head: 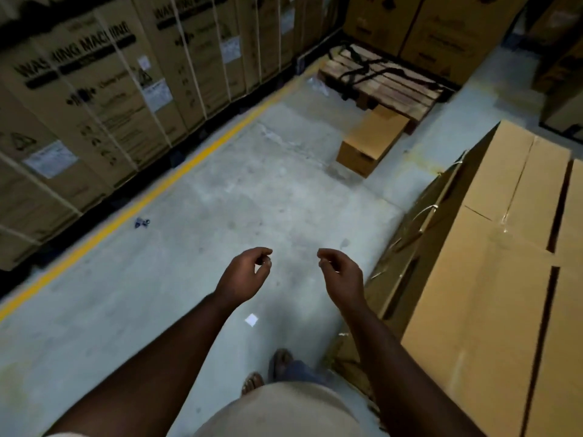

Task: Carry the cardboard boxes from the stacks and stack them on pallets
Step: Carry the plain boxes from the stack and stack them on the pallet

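Note:
My left hand (244, 274) and my right hand (342, 275) hang in front of me over the concrete floor, fingers loosely curled, holding nothing. A stack of plain cardboard boxes (492, 279) stands close on my right, its top level with my forearm. A single small cardboard box (372, 141) sits on the floor ahead, touching the near edge of a wooden pallet (385, 80) with black straps lying on it.
A wall of tall strapped washing-machine cartons (94, 89) runs along the left behind a yellow floor line (176, 175). More big cartons (435, 29) stand behind the pallet. A white scrap (251, 320) and small blue litter (142, 222) lie on the floor.

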Action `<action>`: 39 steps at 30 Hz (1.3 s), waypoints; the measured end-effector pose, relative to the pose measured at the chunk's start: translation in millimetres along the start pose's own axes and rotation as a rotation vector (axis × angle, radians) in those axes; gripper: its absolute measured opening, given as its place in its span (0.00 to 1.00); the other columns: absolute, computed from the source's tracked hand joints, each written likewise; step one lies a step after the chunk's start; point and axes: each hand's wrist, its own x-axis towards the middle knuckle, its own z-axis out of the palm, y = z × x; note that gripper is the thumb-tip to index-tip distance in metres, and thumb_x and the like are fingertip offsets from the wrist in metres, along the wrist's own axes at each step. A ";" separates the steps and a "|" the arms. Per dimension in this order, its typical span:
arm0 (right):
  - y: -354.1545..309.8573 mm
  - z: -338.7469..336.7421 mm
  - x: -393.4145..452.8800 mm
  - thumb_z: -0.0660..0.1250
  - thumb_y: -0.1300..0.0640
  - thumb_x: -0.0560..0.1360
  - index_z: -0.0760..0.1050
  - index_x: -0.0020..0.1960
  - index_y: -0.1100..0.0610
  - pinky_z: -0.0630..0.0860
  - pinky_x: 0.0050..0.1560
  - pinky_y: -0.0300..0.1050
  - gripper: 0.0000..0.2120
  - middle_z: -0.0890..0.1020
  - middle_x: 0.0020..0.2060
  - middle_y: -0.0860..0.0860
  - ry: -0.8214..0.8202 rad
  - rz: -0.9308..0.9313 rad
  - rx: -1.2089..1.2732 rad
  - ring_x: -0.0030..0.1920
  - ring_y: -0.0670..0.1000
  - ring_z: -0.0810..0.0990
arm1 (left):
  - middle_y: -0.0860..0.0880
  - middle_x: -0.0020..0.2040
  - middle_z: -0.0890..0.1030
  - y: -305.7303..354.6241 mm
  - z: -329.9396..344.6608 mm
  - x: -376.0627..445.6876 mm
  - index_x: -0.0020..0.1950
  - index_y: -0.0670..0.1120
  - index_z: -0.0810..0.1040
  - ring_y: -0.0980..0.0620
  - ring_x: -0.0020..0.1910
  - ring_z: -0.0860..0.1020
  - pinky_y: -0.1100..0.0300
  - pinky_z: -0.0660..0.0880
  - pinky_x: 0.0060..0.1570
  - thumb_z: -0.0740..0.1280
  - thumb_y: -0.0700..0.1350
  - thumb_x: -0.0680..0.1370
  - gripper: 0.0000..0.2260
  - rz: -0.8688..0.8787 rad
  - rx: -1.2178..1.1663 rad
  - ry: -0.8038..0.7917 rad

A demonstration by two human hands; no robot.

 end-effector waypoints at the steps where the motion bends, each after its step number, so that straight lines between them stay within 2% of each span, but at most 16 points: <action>1: 1.2 3.7 19.3 0.68 0.55 0.77 0.85 0.57 0.49 0.81 0.56 0.42 0.11 0.87 0.51 0.43 -0.002 0.025 0.020 0.52 0.46 0.86 | 0.57 0.50 0.83 -1.5 -0.5 21.0 0.63 0.46 0.82 0.57 0.51 0.82 0.60 0.77 0.55 0.69 0.43 0.81 0.11 0.010 -0.010 -0.012; 3: 2.3 9.5 55.5 0.67 0.54 0.76 0.85 0.56 0.47 0.83 0.55 0.49 0.11 0.87 0.50 0.43 0.008 0.065 0.037 0.51 0.47 0.87 | 0.56 0.49 0.83 -5.2 -0.9 61.0 0.63 0.46 0.82 0.56 0.50 0.82 0.59 0.77 0.55 0.70 0.42 0.81 0.11 0.023 -0.004 -0.019; 6: 0.1 19.8 127.4 0.68 0.59 0.80 0.84 0.56 0.48 0.82 0.56 0.46 0.11 0.87 0.50 0.43 0.033 0.095 0.037 0.51 0.47 0.87 | 0.55 0.49 0.84 -14.7 0.3 140.1 0.62 0.46 0.83 0.55 0.50 0.82 0.60 0.77 0.56 0.70 0.41 0.80 0.11 0.023 0.012 -0.036; 10: -17.2 29.9 230.6 0.68 0.61 0.81 0.83 0.58 0.50 0.82 0.54 0.46 0.10 0.87 0.51 0.45 0.015 0.154 0.111 0.51 0.48 0.86 | 0.53 0.53 0.85 -21.4 1.5 251.6 0.61 0.46 0.84 0.54 0.54 0.83 0.60 0.76 0.58 0.71 0.42 0.80 0.10 -0.014 0.022 -0.039; 15: -66.0 20.0 358.1 0.68 0.59 0.82 0.83 0.61 0.52 0.81 0.55 0.47 0.10 0.87 0.52 0.45 0.004 0.178 0.187 0.50 0.47 0.86 | 0.53 0.53 0.86 11.5 6.4 389.3 0.59 0.46 0.85 0.56 0.54 0.82 0.76 0.70 0.51 0.71 0.41 0.80 0.09 -0.094 -0.028 -0.026; 17: -80.4 8.1 408.3 0.67 0.59 0.82 0.83 0.60 0.49 0.82 0.56 0.49 0.10 0.87 0.52 0.44 0.017 0.196 0.161 0.50 0.45 0.86 | 0.53 0.53 0.86 33.1 13.1 443.3 0.59 0.46 0.85 0.56 0.53 0.83 0.73 0.72 0.53 0.71 0.42 0.80 0.08 -0.111 -0.062 -0.044; 20: -85.7 -6.2 484.8 0.67 0.58 0.82 0.83 0.54 0.44 0.82 0.57 0.52 0.11 0.87 0.51 0.43 0.065 0.218 0.120 0.49 0.45 0.86 | 0.52 0.53 0.85 54.7 27.7 521.9 0.59 0.47 0.84 0.56 0.53 0.82 0.62 0.77 0.57 0.71 0.42 0.80 0.09 -0.118 -0.098 -0.101; 23: -76.7 -13.9 568.8 0.66 0.57 0.83 0.82 0.56 0.45 0.82 0.57 0.51 0.09 0.87 0.52 0.44 0.104 0.245 0.124 0.50 0.46 0.86 | 0.50 0.52 0.85 59.4 51.2 613.6 0.61 0.47 0.83 0.53 0.51 0.82 0.58 0.77 0.56 0.72 0.44 0.77 0.13 -0.145 -0.122 -0.149; 25: -68.2 -14.0 628.8 0.65 0.59 0.84 0.81 0.59 0.47 0.81 0.54 0.48 0.10 0.87 0.55 0.45 0.090 0.282 0.169 0.53 0.50 0.86 | 0.48 0.50 0.86 54.5 66.8 680.2 0.63 0.47 0.82 0.49 0.48 0.84 0.56 0.80 0.54 0.68 0.49 0.73 0.20 -0.178 -0.139 -0.168; 27: -58.7 -16.3 682.6 0.64 0.61 0.85 0.81 0.61 0.50 0.80 0.53 0.47 0.10 0.87 0.55 0.47 0.108 0.358 0.199 0.55 0.55 0.86 | 0.47 0.53 0.85 48.1 85.1 747.4 0.66 0.46 0.81 0.48 0.50 0.84 0.55 0.80 0.56 0.65 0.51 0.71 0.24 -0.216 -0.142 -0.222; 30: -44.6 -20.8 751.4 0.64 0.61 0.84 0.82 0.60 0.53 0.80 0.51 0.48 0.10 0.87 0.54 0.50 0.202 0.458 0.196 0.55 0.57 0.85 | 0.45 0.59 0.84 42.6 119.4 834.0 0.67 0.44 0.80 0.48 0.54 0.83 0.56 0.78 0.59 0.68 0.52 0.73 0.24 -0.217 -0.069 -0.342; 33: -33.5 -29.3 828.0 0.64 0.62 0.84 0.80 0.63 0.59 0.79 0.52 0.48 0.11 0.86 0.55 0.54 0.255 0.529 0.185 0.53 0.56 0.85 | 0.45 0.60 0.84 56.5 149.9 912.7 0.67 0.42 0.80 0.49 0.54 0.82 0.60 0.76 0.57 0.72 0.43 0.78 0.17 -0.209 -0.039 -0.434; 36: -19.7 -41.2 910.4 0.66 0.61 0.83 0.82 0.61 0.56 0.79 0.52 0.47 0.09 0.87 0.54 0.52 0.270 0.571 0.190 0.53 0.57 0.86 | 0.47 0.58 0.84 80.9 185.8 991.8 0.65 0.43 0.81 0.51 0.55 0.82 0.61 0.75 0.57 0.72 0.41 0.79 0.14 -0.254 -0.041 -0.458; 39: 15.7 -45.8 978.8 0.71 0.54 0.78 0.84 0.56 0.52 0.82 0.58 0.57 0.08 0.87 0.51 0.50 0.265 0.605 0.189 0.54 0.57 0.86 | 0.47 0.56 0.85 88.1 226.1 1050.1 0.64 0.43 0.82 0.52 0.55 0.82 0.65 0.74 0.56 0.72 0.40 0.79 0.13 -0.319 -0.003 -0.481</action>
